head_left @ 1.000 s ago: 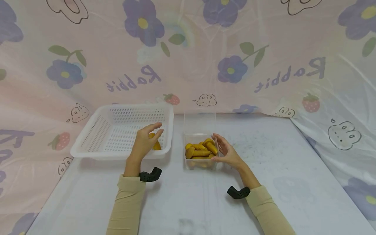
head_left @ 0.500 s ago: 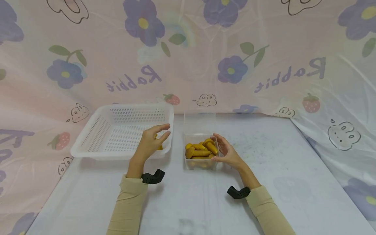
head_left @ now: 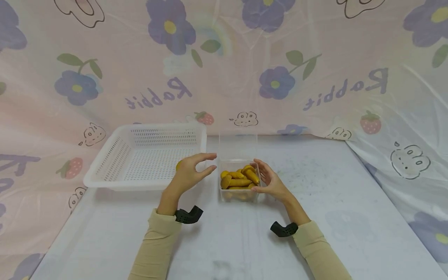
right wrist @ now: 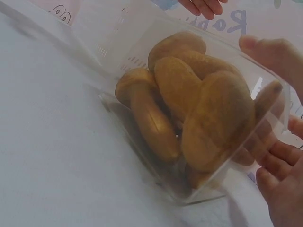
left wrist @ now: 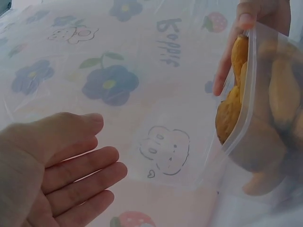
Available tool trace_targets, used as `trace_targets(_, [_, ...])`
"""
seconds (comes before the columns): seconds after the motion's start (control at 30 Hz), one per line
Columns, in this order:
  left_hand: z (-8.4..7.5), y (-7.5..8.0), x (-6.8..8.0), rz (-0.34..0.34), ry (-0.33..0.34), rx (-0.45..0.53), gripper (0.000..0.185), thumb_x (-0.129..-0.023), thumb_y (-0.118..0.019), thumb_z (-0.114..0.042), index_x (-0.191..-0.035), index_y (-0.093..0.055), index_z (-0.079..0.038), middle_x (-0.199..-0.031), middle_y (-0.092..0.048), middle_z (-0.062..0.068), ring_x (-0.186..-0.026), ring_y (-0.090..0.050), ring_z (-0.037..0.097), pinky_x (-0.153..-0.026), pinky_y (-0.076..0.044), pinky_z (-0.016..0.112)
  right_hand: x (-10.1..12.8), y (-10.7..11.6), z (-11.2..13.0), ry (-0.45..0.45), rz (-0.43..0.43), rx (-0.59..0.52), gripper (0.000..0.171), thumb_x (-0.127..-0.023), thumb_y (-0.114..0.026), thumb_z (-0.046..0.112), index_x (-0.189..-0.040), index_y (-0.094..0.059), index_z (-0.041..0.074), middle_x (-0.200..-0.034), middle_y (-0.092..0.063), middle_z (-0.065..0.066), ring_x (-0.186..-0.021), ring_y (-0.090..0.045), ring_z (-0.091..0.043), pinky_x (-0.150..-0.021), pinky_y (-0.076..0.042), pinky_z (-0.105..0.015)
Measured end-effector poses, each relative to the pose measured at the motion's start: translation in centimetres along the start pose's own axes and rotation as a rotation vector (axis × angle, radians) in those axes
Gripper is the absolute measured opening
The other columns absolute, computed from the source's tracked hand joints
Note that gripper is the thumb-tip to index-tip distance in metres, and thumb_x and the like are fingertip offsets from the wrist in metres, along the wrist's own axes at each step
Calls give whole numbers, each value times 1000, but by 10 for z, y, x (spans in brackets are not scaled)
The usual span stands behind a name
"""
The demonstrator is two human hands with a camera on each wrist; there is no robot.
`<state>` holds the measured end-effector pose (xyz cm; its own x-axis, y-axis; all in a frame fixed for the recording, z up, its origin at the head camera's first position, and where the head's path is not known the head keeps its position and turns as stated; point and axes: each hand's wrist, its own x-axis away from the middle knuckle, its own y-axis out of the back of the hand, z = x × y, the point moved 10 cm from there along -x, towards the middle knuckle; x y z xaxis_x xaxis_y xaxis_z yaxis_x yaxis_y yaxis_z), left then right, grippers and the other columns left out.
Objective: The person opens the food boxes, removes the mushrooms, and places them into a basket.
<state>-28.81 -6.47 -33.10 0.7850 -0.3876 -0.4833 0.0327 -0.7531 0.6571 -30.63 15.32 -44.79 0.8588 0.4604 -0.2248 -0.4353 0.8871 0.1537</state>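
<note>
While the right hand (head_left: 271,182) cups the right wall of the clear plastic box (head_left: 239,182), its fingers lie gently curved against the plastic, thumb at the near corner; contact, not a full wrap. Box sits on the pale grey tabletop (head_left: 315,217), lid hinged up behind it. Inside the box: a heap of orange-yellow oblong pieces (head_left: 239,178), stacked and overlapping, filling it to near the rim. Left hand (head_left: 190,174) hovers just left of the box, fingers spread loose and apart, holding nothing, thumb and fingers pointing at the box. White perforated basket (head_left: 119,163) stands left of the box, close beside it. One orange piece (head_left: 178,165) lies in the basket's near right corner, mostly hidden behind the left hand. Both forearms wear beige sleeves (head_left: 154,249) with black wrist mounts (head_left: 188,214). Tabletop shows faint scuffs right of the box. Behind the box and to both sides hangs a pink plastic sheet (head_left: 315,58) printed with purple flowers, strawberries, rabbit doodles and mirrored "Rabbit" lettering; it drapes down over the table's right edge.
</note>
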Motion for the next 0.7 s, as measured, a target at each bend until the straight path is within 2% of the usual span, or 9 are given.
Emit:
trace_targets(0.07, [-3,-4,0,12,-27,15,35,-85,-73,-13,-118,-67,-3,-117,-72,11,-113,-67,26,-99,-54,41,0,0,1,1,3,-4,93,-80,-77,10,-153,-19,6,-155,-24,-27,-149,-15,-41,-122,-20,-41])
trace_targets(0.27, [-14,-21,0,84,-102,30,36,-83,-74,-10,-118,-66,-1,-119,-71,13,-113,-66,27,-98,-55,39,0,0,0,3,1,5,92,-80,-76,7,-153,-19,8,-155,-24,-29,-147,-16,-42,-119,-29,-16])
trace_targets(0.3, [-16,-25,0,101,-110,32,37,-84,-74,-11,-119,-66,-1,-119,-70,14,-114,-66,28,-99,-54,39,0,0,0,4,-1,12,92,-80,-76,7,-153,-20,7,-154,-25,-29,-147,-17,-43,-119,-29,-17])
trace_targets(0.4, [-21,-36,0,154,-121,45,37,-85,-72,-13,-120,-65,-1,-122,-69,14,-116,-65,28,-100,-54,40,0,2,2,10,-9,30,92,-79,-77,7,-152,-21,4,-152,-27,-30,-146,-19,-45,-122,-27,-33])
trace_targets(0.5, [-25,-47,1,199,-128,69,37,-86,-71,-12,-121,-64,-1,-122,-69,15,-116,-64,29,-101,-53,40,0,3,3,5,-13,36,93,-78,-78,7,-150,-21,1,-152,-29,-30,-146,-19,-45,-120,-18,-53])
trace_targets(0.57, [-27,-54,1,213,-143,67,36,-86,-71,-11,-120,-64,0,-121,-69,15,-115,-65,28,-101,-53,39,0,4,3,2,-16,48,93,-78,-79,8,-150,-21,0,-152,-30,-30,-146,-19,-45,-119,-16,-58])
trace_targets(0.7, [-28,-64,2,220,-164,39,37,-85,-72,-11,-120,-64,1,-120,-69,16,-114,-65,27,-99,-54,37,1,7,5,-2,-26,104,91,-77,-79,8,-149,-24,0,-151,-32,-29,-146,-21,-45,-118,-17,-58])
